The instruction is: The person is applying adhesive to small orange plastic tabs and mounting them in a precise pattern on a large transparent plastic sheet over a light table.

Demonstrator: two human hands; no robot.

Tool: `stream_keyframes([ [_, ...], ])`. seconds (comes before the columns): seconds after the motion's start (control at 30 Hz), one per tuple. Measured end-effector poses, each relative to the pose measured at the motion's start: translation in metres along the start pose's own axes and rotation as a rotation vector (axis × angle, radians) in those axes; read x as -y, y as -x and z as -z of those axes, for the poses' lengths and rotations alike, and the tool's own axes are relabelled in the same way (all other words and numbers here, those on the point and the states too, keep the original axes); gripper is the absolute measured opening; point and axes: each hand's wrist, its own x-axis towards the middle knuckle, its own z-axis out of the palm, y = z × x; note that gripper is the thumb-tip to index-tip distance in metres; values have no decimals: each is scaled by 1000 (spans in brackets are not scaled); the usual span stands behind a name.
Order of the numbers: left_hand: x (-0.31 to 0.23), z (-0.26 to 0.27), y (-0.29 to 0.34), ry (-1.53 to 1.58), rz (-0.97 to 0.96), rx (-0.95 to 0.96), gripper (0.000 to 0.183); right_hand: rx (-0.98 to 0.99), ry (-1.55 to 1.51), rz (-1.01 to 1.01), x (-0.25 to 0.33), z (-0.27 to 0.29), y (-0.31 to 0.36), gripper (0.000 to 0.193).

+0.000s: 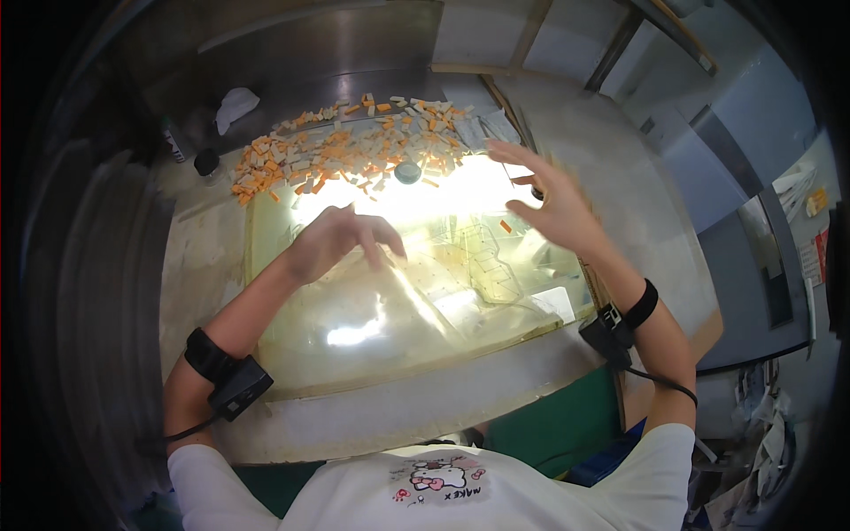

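Note:
My left hand (341, 241) hovers over a brightly lit, yellowish clear sheet (292, 354), slightly blurred. Its fingers hang loosely bent and apart, and I see nothing in them. To the right, my right hand (558, 199) is raised over the sheet's far right part, thumb and fingers spread. A thin dark line (508, 174) shows by its fingers; whether it is a held tool I cannot tell. Below that hand lies a small orange piece (506, 227). Outlined shapes with dots (491, 265) show on the sheet between the hands.
Many small orange and pale pieces (345, 146) are heaped along the far side, with a small round container (407, 172) at their near edge. A dark-capped jar (207, 164), a bottle (174, 142) and crumpled white tissue (235, 108) stand far left. Cabled black boxes (241, 389) are strapped to my forearms.

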Motion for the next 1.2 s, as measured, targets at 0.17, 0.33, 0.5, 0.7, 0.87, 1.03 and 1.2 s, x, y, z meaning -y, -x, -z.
stream_keyframes([
  [0.17, -6, -10, -5, -474, 59, 314, 40, -62, 186, -211, -55, 11, -48, 39],
  [0.33, 2, -29, 6, -1130, -338, 358, 28, 46, 350, -110, -52, -27, -92, 21],
  [0.5, 2, -30, 14, -1191, -289, 379, 21, 111, 572, 8, -25, -57, -104, 14],
  [0.7, -3, -21, 25, -1143, -347, 455, 26, 39, 654, -388, -26, -60, -105, 17],
  [0.87, -18, -17, 27, -1195, -243, 542, 22, 13, 592, -280, -43, -66, -105, 16],
  [1.03, -33, -21, 19, -1247, -215, 629, 21, 10, 654, -258, -41, -64, -103, 10],
  [1.2, -29, -33, 7, -1332, -182, 683, 45, 31, 685, -174, -35, -70, -99, 7],
])
